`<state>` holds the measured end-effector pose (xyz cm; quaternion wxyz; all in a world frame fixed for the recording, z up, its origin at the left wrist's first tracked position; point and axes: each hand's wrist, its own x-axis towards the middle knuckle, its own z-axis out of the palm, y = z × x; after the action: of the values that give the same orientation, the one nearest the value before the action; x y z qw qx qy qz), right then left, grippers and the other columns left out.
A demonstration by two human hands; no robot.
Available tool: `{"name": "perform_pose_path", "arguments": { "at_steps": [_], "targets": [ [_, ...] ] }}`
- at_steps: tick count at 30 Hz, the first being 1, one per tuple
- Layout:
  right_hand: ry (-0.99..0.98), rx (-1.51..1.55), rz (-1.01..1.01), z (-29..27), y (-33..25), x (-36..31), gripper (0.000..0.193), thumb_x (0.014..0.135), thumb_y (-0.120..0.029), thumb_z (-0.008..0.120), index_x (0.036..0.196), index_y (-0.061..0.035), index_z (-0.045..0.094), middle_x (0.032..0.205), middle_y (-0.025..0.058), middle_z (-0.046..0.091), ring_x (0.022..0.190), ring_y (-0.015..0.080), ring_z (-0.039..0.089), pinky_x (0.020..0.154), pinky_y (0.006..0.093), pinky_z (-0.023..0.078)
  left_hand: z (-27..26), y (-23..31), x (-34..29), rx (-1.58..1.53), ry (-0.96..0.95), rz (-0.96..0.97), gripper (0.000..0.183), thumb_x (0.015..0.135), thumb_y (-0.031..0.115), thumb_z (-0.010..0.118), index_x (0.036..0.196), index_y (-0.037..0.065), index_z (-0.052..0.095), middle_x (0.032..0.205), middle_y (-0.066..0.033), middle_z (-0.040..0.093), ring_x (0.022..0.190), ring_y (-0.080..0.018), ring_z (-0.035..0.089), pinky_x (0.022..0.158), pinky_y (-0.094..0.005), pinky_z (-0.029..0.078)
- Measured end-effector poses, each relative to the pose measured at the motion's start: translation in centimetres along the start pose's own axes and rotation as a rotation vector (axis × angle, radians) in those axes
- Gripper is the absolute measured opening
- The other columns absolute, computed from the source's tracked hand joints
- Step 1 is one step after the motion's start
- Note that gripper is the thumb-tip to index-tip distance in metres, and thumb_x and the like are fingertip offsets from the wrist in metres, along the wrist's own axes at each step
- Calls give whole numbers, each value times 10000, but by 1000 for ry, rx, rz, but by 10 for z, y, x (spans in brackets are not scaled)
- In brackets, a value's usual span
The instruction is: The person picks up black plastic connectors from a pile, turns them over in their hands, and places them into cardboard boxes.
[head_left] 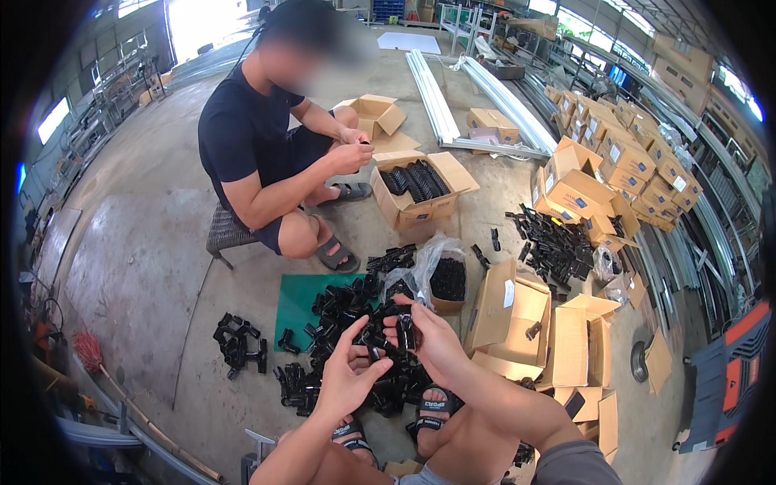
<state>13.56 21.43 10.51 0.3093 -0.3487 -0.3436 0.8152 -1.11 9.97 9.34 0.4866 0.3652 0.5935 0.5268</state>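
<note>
Both of my hands are raised over a heap of glossy black plastic connectors (323,323) between my feet. My right hand (432,335) has its fingers wrapped round one black connector (406,331), with a short tubular end showing. Close beside it, the thumb and forefinger of my left hand (349,378) curve round another black connector piece (375,349). Whether the two pieces touch or are joined I cannot tell against the dark heap. Part of the heap lies on a green sheet (293,303).
Opposite me a seated person (250,153) handles a small black part beside a carton (420,210) of black parts. Open cardboard boxes (517,323) stand at my right. A small box of black pieces (447,279) with clear plastic and another black pile (558,246) lie ahead.
</note>
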Motion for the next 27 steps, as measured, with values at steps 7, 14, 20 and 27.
{"name": "perform_pose_path", "arguments": {
  "at_steps": [7,14,20,27],
  "targets": [
    [-36,-133,-23,4,3,-4,404,1067,-223,548,1432,-49,528,1162,77,664,1084,165,645,936,333,544,4,-4,-2,-172,-2,49,849,851,-49,763,1565,144,346,1125,-126,668,1019,-185,693,864,-300,580],
    [-89,-587,-263,2,19,-5,385,972,-137,696,1321,8,623,1150,99,698,1026,134,665,876,290,550,0,-5,-1,-153,-18,48,858,786,-122,772,1525,109,403,1148,-99,653,1017,-173,679,857,-288,589],
    [-70,-644,-279,7,15,-9,373,955,-150,716,1289,3,649,1131,102,708,983,126,664,882,290,538,-3,1,-4,-198,-52,16,847,783,-127,771,1513,112,413,1111,-67,649,1002,-155,672,837,-273,587],
    [-57,-564,-265,6,11,-10,353,953,-150,720,1272,-11,663,1112,90,711,963,119,662,875,277,536,-6,0,-6,-150,-113,39,841,817,-76,786,1527,121,383,1107,-82,672,1006,-165,689,850,-279,583]
  ]
}}
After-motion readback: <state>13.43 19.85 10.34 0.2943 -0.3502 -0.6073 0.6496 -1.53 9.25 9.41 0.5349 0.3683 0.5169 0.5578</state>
